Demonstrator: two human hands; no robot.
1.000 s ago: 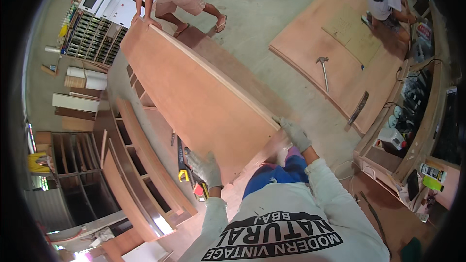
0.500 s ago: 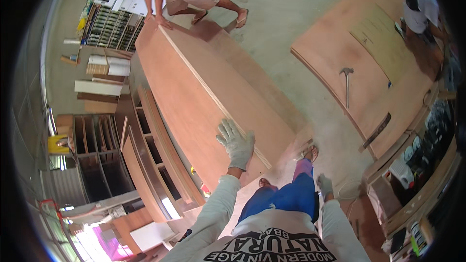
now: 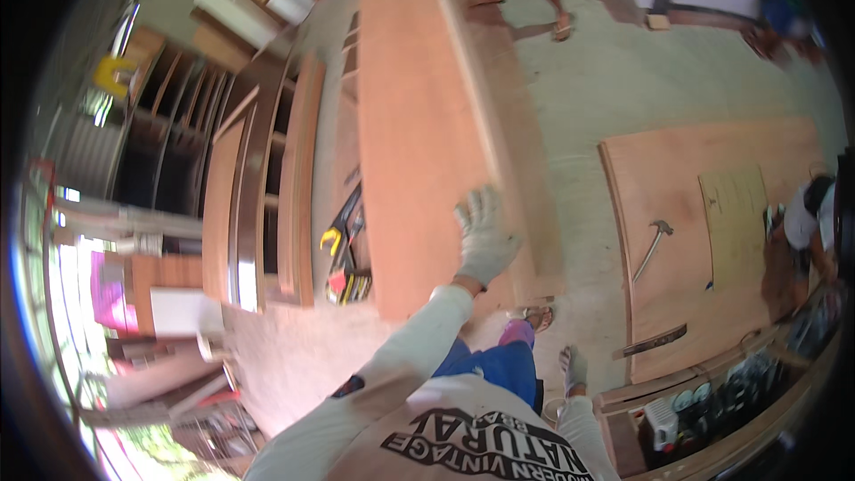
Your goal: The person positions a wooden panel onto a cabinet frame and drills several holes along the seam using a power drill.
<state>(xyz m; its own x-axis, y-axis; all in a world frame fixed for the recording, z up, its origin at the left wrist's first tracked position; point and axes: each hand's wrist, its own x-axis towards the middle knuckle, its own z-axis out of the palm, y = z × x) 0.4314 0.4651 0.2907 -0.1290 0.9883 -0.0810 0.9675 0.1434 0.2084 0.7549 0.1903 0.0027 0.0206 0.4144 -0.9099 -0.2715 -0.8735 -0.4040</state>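
grey concrete floor (image 3: 614, 89) spreads beyond the gloved left hand (image 3: 487, 245), its fingers fanned wide on the long wooden panel (image 3: 419, 125) beneath them, while the right hand (image 3: 573, 370) hangs lower to their right, its finger spread hard to tell

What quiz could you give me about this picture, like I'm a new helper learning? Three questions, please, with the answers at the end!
1. True or false: the hammer lies on the wide wooden sheet.
2. Which hand reaches over the long wooden panel? A) the left, B) the right, C) both.
3. Fill in the blank: the right hand, down by the person's side, wears a pale ____.

Key: 1. True. 2. A, the left hand. 3. Glove.
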